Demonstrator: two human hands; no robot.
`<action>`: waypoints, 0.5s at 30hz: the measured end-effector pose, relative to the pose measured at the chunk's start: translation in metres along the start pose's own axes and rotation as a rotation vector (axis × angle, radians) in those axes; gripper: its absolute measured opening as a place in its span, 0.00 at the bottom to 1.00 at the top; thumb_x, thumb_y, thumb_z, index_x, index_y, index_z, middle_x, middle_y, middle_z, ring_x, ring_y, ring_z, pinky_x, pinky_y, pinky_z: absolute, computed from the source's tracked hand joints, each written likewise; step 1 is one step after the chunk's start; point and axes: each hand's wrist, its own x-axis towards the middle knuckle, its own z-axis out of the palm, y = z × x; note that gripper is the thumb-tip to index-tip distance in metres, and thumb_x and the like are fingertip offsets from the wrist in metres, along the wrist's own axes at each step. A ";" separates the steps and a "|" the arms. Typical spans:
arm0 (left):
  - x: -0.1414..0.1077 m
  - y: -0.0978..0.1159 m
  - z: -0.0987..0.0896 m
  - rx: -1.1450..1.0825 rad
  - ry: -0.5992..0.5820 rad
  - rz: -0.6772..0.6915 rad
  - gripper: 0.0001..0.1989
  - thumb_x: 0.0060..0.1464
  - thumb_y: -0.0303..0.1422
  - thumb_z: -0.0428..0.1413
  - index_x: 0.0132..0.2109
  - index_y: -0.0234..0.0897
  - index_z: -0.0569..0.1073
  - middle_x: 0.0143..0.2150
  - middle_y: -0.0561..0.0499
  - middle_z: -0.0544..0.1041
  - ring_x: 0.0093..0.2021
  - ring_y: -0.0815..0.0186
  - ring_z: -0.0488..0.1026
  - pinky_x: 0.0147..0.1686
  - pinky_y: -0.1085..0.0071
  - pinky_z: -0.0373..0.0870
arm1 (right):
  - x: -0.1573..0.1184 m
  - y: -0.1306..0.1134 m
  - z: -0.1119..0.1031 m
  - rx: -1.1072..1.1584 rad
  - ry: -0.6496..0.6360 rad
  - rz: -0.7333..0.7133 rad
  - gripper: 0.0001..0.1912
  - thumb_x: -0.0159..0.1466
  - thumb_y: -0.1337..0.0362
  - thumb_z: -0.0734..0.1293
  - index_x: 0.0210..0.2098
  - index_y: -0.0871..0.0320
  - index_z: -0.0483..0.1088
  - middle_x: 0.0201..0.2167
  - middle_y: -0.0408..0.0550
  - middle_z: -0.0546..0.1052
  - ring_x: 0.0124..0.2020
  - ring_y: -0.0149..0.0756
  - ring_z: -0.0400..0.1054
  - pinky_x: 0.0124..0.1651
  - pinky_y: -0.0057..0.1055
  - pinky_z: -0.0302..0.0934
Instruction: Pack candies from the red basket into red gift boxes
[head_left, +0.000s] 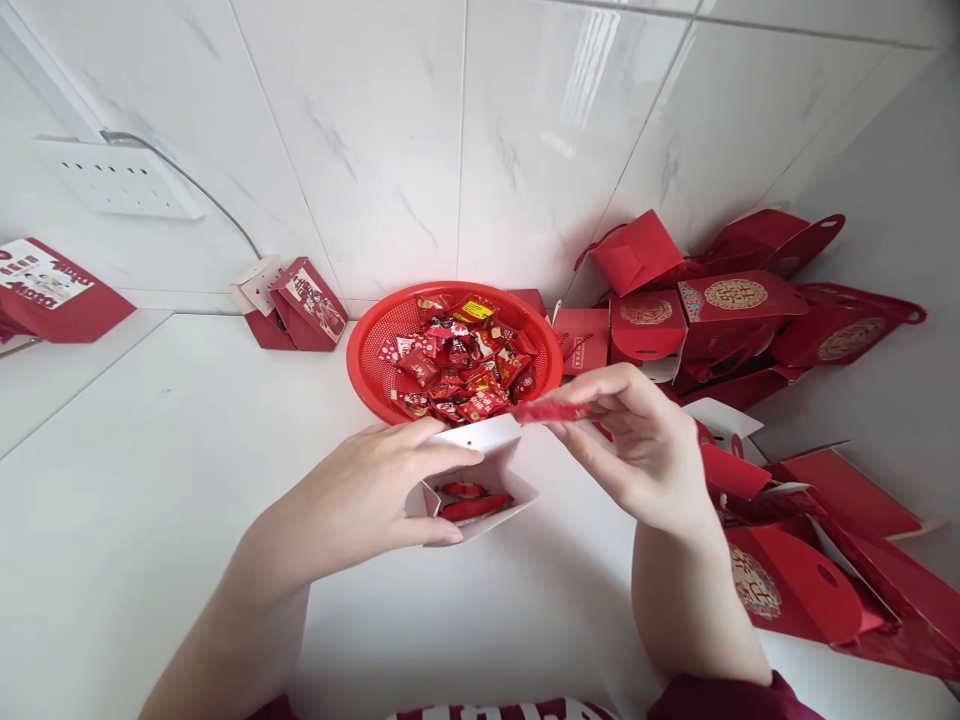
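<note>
My left hand point(397, 480) grips the left side of a small paper gift box point(517, 490), its white inside showing and its top open. Red-wrapped candies point(472, 505) lie at the bottom of the box. Between the thumb and fingers of my right hand point(637, 445) is a red-wrapped candy point(551, 411), held just above the box's far right edge. Right behind the box stands a red plastic basket point(362, 350) with many wrapped candies point(461, 360) in it, mostly red.
Folded red gift boxes point(742, 310) crowd the right side against the wall, with more red boxes point(795, 580) nearer the front. Two small boxes point(304, 305) stand left of the basket. Another red box point(67, 295) sits far left, below a white power strip point(120, 178).
</note>
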 end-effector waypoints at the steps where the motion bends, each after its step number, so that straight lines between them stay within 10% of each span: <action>1: 0.002 0.000 -0.001 -0.006 -0.002 -0.003 0.23 0.55 0.48 0.59 0.57 0.57 0.72 0.48 0.54 0.74 0.45 0.60 0.72 0.41 0.70 0.65 | -0.001 -0.001 0.000 0.031 -0.026 -0.098 0.11 0.64 0.71 0.67 0.44 0.53 0.68 0.40 0.50 0.79 0.41 0.41 0.76 0.43 0.40 0.73; 6: 0.007 -0.002 -0.002 -0.044 0.003 -0.016 0.21 0.54 0.49 0.59 0.55 0.55 0.74 0.49 0.53 0.75 0.50 0.57 0.72 0.45 0.69 0.66 | -0.004 -0.008 0.001 0.131 -0.163 -0.376 0.13 0.65 0.71 0.65 0.48 0.52 0.69 0.41 0.50 0.80 0.41 0.43 0.77 0.43 0.42 0.73; 15: 0.009 -0.006 -0.002 -0.084 -0.061 0.012 0.26 0.54 0.45 0.61 0.60 0.60 0.69 0.54 0.56 0.73 0.52 0.59 0.72 0.45 0.72 0.66 | 0.007 0.002 0.002 -0.532 -0.428 -0.112 0.10 0.69 0.69 0.62 0.49 0.56 0.69 0.49 0.53 0.76 0.52 0.44 0.71 0.53 0.43 0.67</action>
